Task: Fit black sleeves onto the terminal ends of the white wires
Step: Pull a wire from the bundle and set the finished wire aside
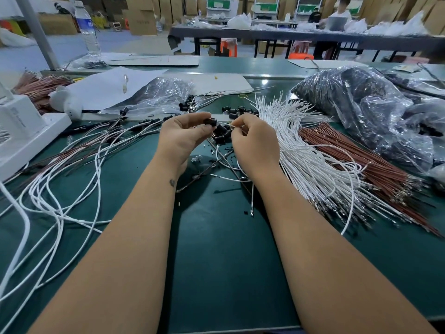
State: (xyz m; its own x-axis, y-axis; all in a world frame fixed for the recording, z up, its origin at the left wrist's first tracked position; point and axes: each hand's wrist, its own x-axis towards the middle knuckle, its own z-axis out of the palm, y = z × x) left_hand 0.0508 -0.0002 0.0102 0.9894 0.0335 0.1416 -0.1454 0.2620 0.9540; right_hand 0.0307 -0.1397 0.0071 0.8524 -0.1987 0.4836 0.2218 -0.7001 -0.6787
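My left hand (184, 136) pinches a small black sleeve (210, 121) between thumb and fingertips above the green table. My right hand (252, 138) pinches the end of a thin white wire (225, 125) that points at the sleeve from the right. Its long tail (337, 150) loops off to the right. Loose black sleeves (222, 135) lie heaped just below and behind both hands. A thick bundle of white wires (310, 165) fans out right of my right hand. White wires with sleeves fitted (79, 165) trail to the left.
Red-brown wires (375, 169) lie beside the white bundle. Plastic bags of black parts (361, 109) fill the right side, and another bag (163, 95) sits behind the hands. A white device (21, 131) and a water bottle (88, 30) stand at the left. People sit at a far table.
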